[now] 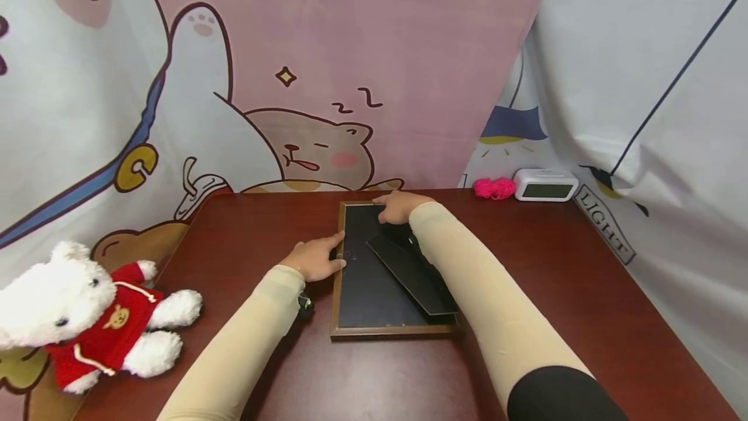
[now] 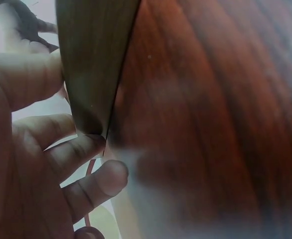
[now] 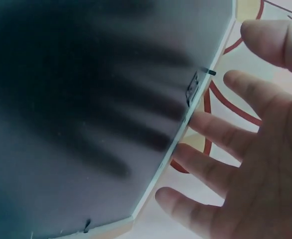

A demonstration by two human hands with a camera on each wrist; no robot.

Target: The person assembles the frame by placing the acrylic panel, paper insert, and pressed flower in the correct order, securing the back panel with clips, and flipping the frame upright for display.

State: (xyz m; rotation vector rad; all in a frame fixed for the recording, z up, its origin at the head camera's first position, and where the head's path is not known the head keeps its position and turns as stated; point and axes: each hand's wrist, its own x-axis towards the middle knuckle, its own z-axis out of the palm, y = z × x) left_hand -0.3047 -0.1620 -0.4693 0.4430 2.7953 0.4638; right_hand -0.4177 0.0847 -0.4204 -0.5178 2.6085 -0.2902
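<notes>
A picture frame [image 1: 374, 330] with a thin brown wooden border lies face down on the dark red table, its black backing [image 1: 359, 297] up. A black stand flap [image 1: 411, 271] sits slantwise on that backing, partly hidden by the right forearm. My left hand [image 1: 315, 258] touches the left border with spread thumb and fingers; in the left wrist view its fingertips [image 2: 93, 145] meet the wooden side [image 2: 93, 64]. At the far border is my right hand [image 1: 400, 206]. Its fingers [image 3: 220, 134] stretch toward the edge in the right wrist view, near a small metal hanger [image 3: 192, 89].
A white plush toy [image 1: 117, 317] in a red top lies at the table's left edge. At the back right stand a white digital clock [image 1: 546, 186] and a bundle of pink yarn [image 1: 493, 188]. A printed cloth [image 1: 432, 83] hangs behind the table.
</notes>
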